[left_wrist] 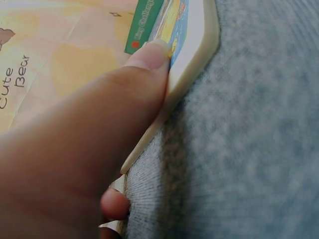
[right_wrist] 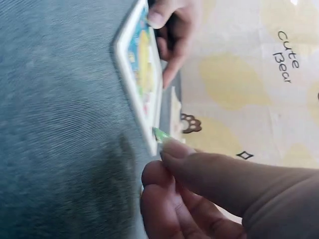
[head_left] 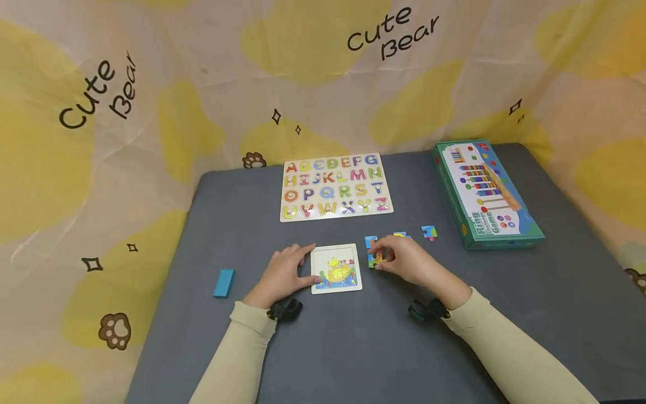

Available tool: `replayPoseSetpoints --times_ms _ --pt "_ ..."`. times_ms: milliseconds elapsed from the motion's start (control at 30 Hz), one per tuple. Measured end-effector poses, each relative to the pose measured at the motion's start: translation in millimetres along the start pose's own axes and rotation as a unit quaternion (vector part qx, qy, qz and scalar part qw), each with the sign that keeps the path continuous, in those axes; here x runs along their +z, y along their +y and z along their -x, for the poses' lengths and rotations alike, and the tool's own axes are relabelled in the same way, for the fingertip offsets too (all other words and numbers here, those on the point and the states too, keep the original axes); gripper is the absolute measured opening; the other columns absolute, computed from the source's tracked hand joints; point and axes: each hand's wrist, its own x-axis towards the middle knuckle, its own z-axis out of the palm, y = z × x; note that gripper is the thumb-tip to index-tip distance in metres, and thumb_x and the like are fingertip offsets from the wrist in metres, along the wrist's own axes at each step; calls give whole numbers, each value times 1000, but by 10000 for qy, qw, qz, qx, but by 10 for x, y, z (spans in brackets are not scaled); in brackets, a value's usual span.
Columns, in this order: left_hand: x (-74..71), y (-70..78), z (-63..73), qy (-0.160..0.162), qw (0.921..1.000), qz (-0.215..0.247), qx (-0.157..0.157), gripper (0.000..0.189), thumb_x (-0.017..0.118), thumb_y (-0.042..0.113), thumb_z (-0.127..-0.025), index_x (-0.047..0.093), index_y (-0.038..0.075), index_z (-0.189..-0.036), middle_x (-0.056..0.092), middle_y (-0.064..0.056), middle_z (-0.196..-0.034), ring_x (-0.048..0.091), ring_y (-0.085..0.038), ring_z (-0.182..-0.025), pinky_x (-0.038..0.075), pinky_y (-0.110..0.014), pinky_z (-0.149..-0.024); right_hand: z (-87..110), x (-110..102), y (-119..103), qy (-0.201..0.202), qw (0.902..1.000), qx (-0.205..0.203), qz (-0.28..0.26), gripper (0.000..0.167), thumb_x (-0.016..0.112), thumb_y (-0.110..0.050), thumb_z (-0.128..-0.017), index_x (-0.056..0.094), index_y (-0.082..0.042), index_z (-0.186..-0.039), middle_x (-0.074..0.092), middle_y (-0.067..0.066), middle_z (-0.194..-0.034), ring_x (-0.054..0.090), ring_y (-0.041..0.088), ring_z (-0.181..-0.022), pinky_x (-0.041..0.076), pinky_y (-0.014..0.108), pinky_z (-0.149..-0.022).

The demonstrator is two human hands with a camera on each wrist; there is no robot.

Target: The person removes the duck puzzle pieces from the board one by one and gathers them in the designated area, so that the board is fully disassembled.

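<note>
A small white-framed jigsaw tray (head_left: 336, 247) lies on the table, with a yellow duck-like picture partly filled in. My left hand (head_left: 287, 272) holds this tray by its left side, the thumb (left_wrist: 149, 57) over the edge and the index finger at the upper corner. To the right of the tray, my right hand (head_left: 411, 264) pinches a jigsaw piece (right_wrist: 160, 134) between thumb and fingers; a green part of it shows in the right wrist view. Loose jigsaw pieces (head_left: 370, 240) lie around the right fingertips, some partly hidden by the hand. One more jigsaw piece (head_left: 429, 232) lies farther right.
An alphabet puzzle board (head_left: 335, 184) lies at the back of the grey table (head_left: 343, 348). At the back right is a green game box (head_left: 487, 196). A blue block (head_left: 224, 283) sits left of the left hand. Patterned cloth (head_left: 313, 73) hangs behind the table.
</note>
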Motion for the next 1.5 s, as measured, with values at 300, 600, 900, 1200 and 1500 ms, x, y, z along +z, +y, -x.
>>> replayPoseSetpoints --times_ms 300,600,900,1200,1500 --pt "5 -13 -32 -72 10000 21 -50 87 86 52 -85 53 12 -155 44 3 -87 41 -15 -77 30 -40 -78 82 128 141 -24 9944 -261 1025 30 91 -10 -83 79 -8 -110 55 -2 -92 56 12 -79 49 32 -72" --pt "-40 6 -29 -89 9999 26 -47 86 86 51 -85 54 12 -155 44 3 -87 40 -15 -77 30 -40 -77 117 160 104 117 9905 181 1357 34 89 -15 -86 74 -10 -116 59 2 -102 61 18 -87 52 40 -76" --pt "-24 -3 -16 -69 10000 15 -16 87 87 50 -85 54 11 -155 45 3 -87 41 -16 -77 30 -40 -77 122 183 109 91 9887 153 1486 28 89 -18 -87 74 -12 -110 56 0 -100 60 16 -88 51 38 -75" --pt "-5 -23 -4 17 10000 51 21 86 87 50 -84 54 12 -154 45 4 -88 41 -15 -77 29 -40 -77 115 208 80 248 9885 31 1493 24 89 -18 -86 75 -13 -105 55 -1 -95 57 13 -80 49 34 -69" --pt "-21 -7 6 16 10000 9 -15 86 88 50 -84 55 12 -154 44 4 -87 40 -15 -76 30 -39 -76 135 225 10 293 9858 -34 1651 23 89 -18 -86 75 -11 -102 55 0 -94 55 13 -76 48 33 -66"
